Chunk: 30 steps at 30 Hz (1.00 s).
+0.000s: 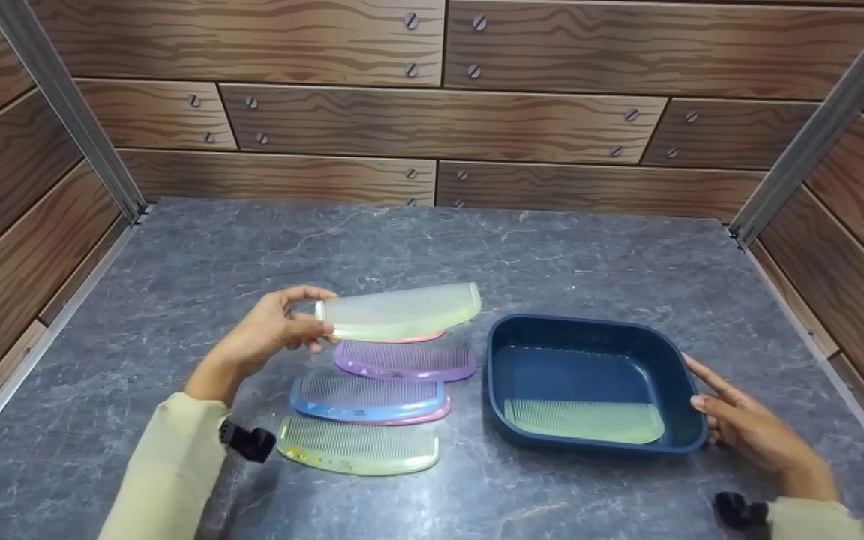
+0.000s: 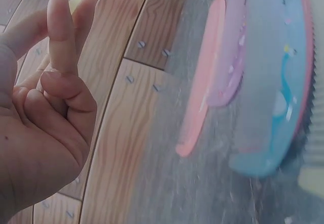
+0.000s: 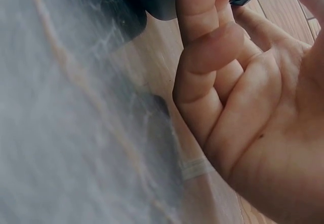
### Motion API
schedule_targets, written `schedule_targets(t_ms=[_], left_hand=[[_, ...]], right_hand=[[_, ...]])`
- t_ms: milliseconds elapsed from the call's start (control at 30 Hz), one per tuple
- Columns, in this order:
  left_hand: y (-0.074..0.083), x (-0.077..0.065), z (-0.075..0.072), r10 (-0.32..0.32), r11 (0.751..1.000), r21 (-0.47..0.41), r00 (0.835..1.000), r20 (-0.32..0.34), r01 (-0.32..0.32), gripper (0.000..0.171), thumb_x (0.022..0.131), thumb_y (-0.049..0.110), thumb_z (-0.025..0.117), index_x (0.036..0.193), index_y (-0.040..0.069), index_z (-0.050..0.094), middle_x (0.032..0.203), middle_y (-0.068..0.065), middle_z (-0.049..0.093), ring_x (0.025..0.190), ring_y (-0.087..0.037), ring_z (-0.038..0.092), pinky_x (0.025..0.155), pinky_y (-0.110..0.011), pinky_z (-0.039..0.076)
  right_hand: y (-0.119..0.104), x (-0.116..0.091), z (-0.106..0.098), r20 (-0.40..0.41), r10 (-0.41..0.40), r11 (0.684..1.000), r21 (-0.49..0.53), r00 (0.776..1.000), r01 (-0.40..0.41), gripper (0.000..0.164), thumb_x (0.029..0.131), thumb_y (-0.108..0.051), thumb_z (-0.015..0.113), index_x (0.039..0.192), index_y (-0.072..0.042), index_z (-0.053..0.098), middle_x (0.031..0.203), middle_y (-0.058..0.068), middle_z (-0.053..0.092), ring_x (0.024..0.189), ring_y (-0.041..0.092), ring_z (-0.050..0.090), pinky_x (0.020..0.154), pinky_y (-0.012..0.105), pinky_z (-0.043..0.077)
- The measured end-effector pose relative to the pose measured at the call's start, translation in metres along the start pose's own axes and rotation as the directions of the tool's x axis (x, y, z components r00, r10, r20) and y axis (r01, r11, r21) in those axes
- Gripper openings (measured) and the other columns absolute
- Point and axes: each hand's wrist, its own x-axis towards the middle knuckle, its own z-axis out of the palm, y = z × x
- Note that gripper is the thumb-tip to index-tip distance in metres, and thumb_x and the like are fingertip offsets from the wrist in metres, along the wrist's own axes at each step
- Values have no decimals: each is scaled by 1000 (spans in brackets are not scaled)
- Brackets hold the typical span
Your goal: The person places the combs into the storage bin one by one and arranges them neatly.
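My left hand point(image 1: 271, 330) pinches one end of a pale green comb point(image 1: 402, 311), raised above the other combs. Below it on the table lie a pink comb point(image 2: 202, 77), mostly covered in the head view, a purple comb point(image 1: 406, 361) and a blue comb point(image 1: 368, 399). Another pink comb point(image 1: 443, 409) peeks out from under the blue one. Closest to me is a light green comb point(image 1: 357, 448) with yellow marks. At the right, my right hand point(image 1: 754, 427) grips the side wall of a dark blue plastic tub point(image 1: 593, 326). Inside the tub, a green comb point(image 1: 586, 421) rests along the near wall.
A grey marbled tabletop point(image 1: 432, 247) carries everything. Wood-patterned panels point(image 1: 439, 124) close off the back and both sides, with metal posts point(image 1: 814, 120) at the rear corners. Black wrist cameras point(image 1: 252, 441) sit at both cuffs.
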Motion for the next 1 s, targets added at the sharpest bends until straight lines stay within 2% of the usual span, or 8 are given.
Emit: schedule_targets(t_ms=[167,300,400,567,867,1000], left_hand=[[6,15,15,16,1000,-2,999,41,-16,52,86,6,69,133,1,47,77,-2,74,56,-7,63,50,-16,41],[12,27,29,30,1000,-5,996,84,-30,52,86,4,67,134,2,47,81,-4,75,60,-8,65,54,-18,49],[17,36,41,34,999,-1,993,109,-34,51,88,4,66,135,4,47,81,-3,75,59,-8,64,53,-17,48],[22,50,59,36,999,-10,989,142,-35,49,88,4,65,134,5,48,80,-3,74,57,-8,63,49,-17,38],[19,69,88,69,995,-80,980,187,-54,48,85,0,66,131,2,52,72,-3,73,54,-8,63,45,-15,36],[17,75,98,62,993,-107,979,192,-42,46,85,-2,66,129,2,53,71,-4,72,53,-8,63,46,-15,42]], right_hand=[[1,0,-1,-2,2,1000,26,1000,-2,56,105,-9,30,134,-56,38,98,-6,70,80,6,66,69,21,51],[2,0,-2,13,-7,999,42,1000,7,57,105,-8,29,135,-55,38,104,-4,70,85,9,68,72,23,53],[1,0,-2,30,-16,999,45,999,15,57,105,-8,28,136,-55,37,106,-4,70,88,9,68,73,23,53],[0,-1,-3,54,-26,997,76,998,22,59,105,-6,26,137,-54,38,109,-3,70,91,11,69,78,25,55],[2,-1,-3,68,-44,994,104,997,37,60,104,-4,25,137,-53,39,109,-2,69,92,12,69,79,25,55],[1,0,-3,48,-29,996,84,998,25,59,105,-6,27,136,-54,39,107,-2,70,91,12,69,78,25,55]])
